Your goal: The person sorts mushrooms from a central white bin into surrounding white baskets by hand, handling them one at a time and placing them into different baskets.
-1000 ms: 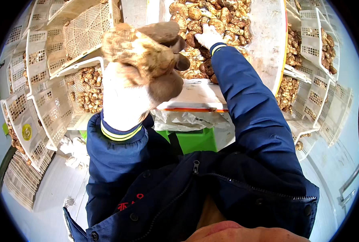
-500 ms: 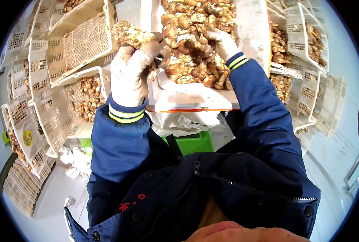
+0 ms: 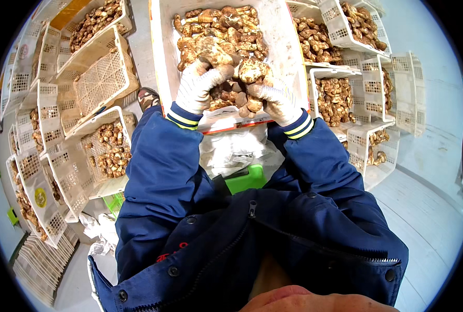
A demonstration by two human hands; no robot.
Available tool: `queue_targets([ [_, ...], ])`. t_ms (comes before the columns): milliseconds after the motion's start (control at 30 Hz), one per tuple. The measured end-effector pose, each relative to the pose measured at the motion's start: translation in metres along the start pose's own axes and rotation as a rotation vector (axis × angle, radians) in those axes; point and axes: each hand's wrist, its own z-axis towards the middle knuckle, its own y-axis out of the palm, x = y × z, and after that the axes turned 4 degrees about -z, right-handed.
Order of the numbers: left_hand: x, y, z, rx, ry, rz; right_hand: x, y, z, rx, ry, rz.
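Both hands wear white, soil-stained gloves, and they are close together over the near part of a white box (image 3: 161,31) full of brown mushrooms (image 3: 247,36). My left hand (image 3: 201,86) is closed round a large, pale brown mushroom (image 3: 210,51), which sticks out beyond the fingers toward the far side. In my right hand (image 3: 277,99), fingers curl round a few mushrooms. One with a rounded, pale cap (image 3: 252,70) points away from me, and smaller dark-stemmed ones (image 3: 251,104) hang toward the near rim. The gloves partly hide the pile below.
Cream plastic crates stand stacked at left, one with a bare mesh bottom (image 3: 99,78) and another holding scattered mushrooms (image 3: 112,151). Fuller crates (image 3: 335,99) line the right. White plastic sheeting (image 3: 234,151) and a green object (image 3: 246,179) lie between the box and me.
My right hand has come up out of the pile, now holding mushrooms. My left hand has moved inward over the box with its large mushroom. The view has shifted, so the box sits farther left.
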Motion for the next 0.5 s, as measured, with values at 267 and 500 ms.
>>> queue_targets([
  [267,-0.011,-0.015,0.020,-0.049,0.048,0.052,0.004,-0.028,-0.022,0.030,0.090,0.637],
  [500,-0.011,0.003,0.022,-0.068,0.015,-0.012,-0.008,-0.035,-0.025,-0.212,-0.087,0.780],
])
